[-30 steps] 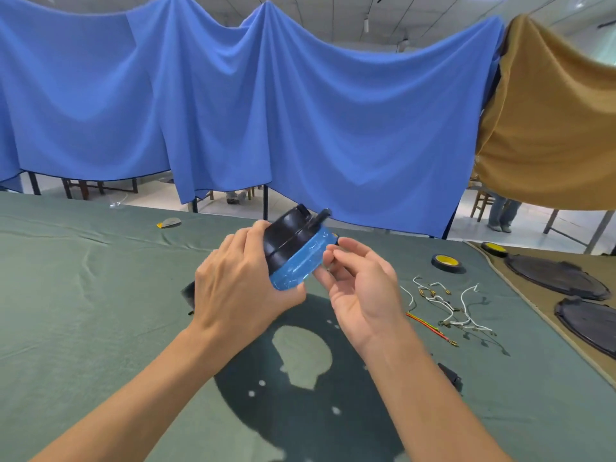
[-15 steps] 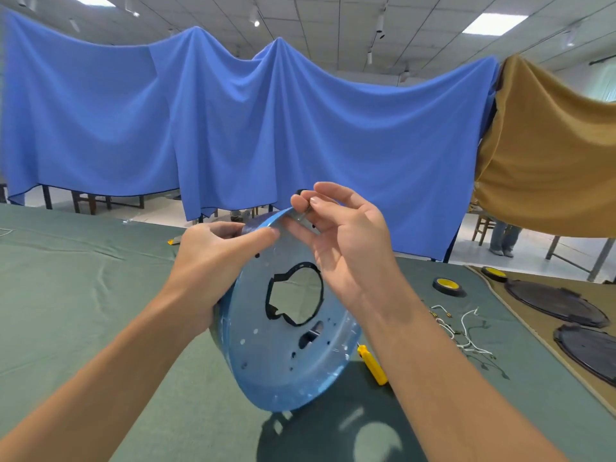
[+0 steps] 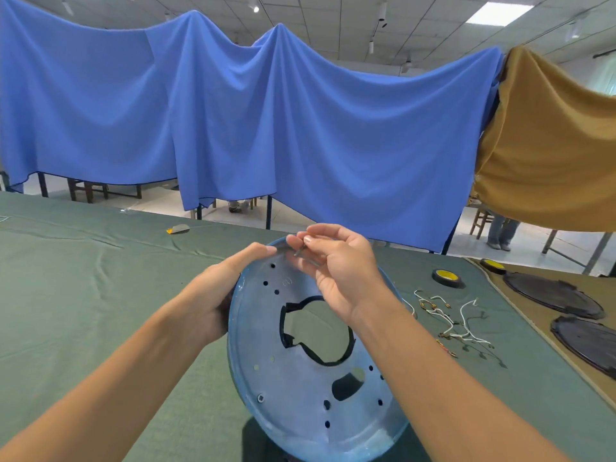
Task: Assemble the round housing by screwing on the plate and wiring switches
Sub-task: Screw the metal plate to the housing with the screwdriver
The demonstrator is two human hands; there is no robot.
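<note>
Green tablecloth (image 3: 83,295), blue drapes (image 3: 300,128) behind. My left hand (image 3: 213,295) grips the round housing (image 3: 283,388) by its left rim, tilted up mid-frame; my right hand (image 3: 340,271) pinches a small piece (image 3: 300,251) at its top edge, possibly a screw. Screwing step, I'd say: next, line it up with a hole.

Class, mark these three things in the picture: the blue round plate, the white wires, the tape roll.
blue round plate (image 3: 293,388): head view, bare face below the big cutout.
white wires (image 3: 448,321): head view, a strand in mid-bundle.
tape roll (image 3: 447,275): head view, its yellow centre.
</note>
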